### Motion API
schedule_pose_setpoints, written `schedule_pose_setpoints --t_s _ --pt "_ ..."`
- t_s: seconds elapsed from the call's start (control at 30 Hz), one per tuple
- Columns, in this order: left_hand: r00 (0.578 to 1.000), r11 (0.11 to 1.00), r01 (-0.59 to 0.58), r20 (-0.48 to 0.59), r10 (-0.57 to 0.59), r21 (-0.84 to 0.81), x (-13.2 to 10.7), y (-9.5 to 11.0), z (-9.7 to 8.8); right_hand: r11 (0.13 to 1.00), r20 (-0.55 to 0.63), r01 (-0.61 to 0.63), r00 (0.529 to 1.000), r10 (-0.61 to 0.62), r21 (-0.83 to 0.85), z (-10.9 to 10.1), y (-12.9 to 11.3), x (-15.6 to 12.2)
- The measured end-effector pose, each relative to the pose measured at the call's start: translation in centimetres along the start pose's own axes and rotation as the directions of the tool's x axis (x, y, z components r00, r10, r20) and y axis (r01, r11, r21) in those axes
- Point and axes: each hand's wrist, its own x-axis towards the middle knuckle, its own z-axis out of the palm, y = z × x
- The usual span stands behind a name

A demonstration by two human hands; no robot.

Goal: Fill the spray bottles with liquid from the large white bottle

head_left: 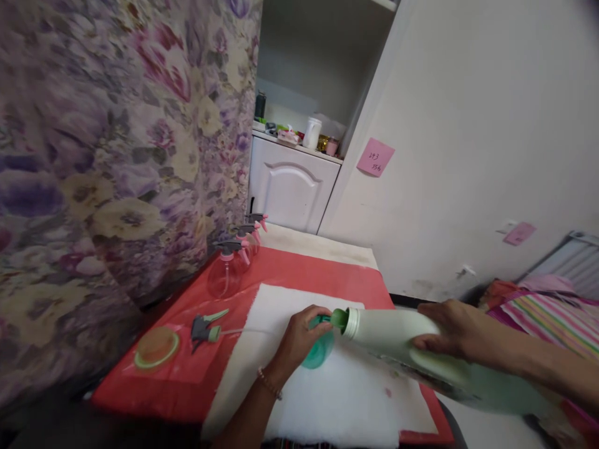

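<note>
My left hand [302,337], with a beaded bracelet at its wrist, is closed around the neck of a small green see-through spray bottle [318,353] standing on a white cloth. In my right hand [453,327] is a large pale green jug [390,329], tipped nearly level. Green liquid [340,318] shows at the jug's mouth, which meets the neck of the small bottle. To the left lies a loose grey and green trigger sprayer [206,330], its clear tube reaching onto the cloth.
Several pink spray bottles [225,277] with grey triggers line the table's left edge. Nearer me is a round green-rimmed thing [156,348]. The white cloth [355,399] covers part of the red tabletop [299,268]. A floral curtain [116,156] hangs at left; a white cabinet [294,187] stands behind.
</note>
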Motion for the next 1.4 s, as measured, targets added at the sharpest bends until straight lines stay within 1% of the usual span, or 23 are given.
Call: schedule_pose_setpoints --t_s 0.23,0.37,0.53,0.8,1.07,1.23,1.4 --pt "1.000 1.000 -0.011 0.019 0.011 -0.005 0.20 -0.35 0.06 1.000 -0.015 0.001 1.000 -0.001 -0.025 -0.11 -0.12 0.08" --pt "1.000 1.000 -0.012 0.016 0.012 -0.004 0.19 -0.23 0.08 1.000 -0.003 -0.017 1.000 0.017 -0.020 -0.12 -0.14 0.01" --pt "1.000 1.000 0.005 0.017 -0.005 0.000 0.13 -0.10 0.08 0.999 -0.006 -0.008 1.000 0.007 -0.040 -0.22 -0.18 -0.07" --pt "1.000 1.000 0.007 0.017 -0.006 -0.008 0.20 -0.91 0.24 0.999 0.002 -0.013 1.000 0.013 -0.040 -0.39 -0.47 -0.05" --pt "1.000 1.000 -0.001 0.017 0.001 0.012 0.12 -0.05 0.10 1.000 0.001 -0.017 1.000 0.017 -0.017 -0.35 -0.61 -0.12" --pt "1.000 1.000 0.002 0.016 -0.002 0.014 0.07 -0.05 0.14 0.999 -0.016 -0.020 1.000 0.019 -0.035 -0.40 -0.69 -0.08" --pt "1.000 1.000 0.003 0.025 -0.003 0.015 0.10 -0.12 0.13 1.000 0.007 -0.019 1.000 0.019 -0.024 -0.49 -0.53 -0.05"
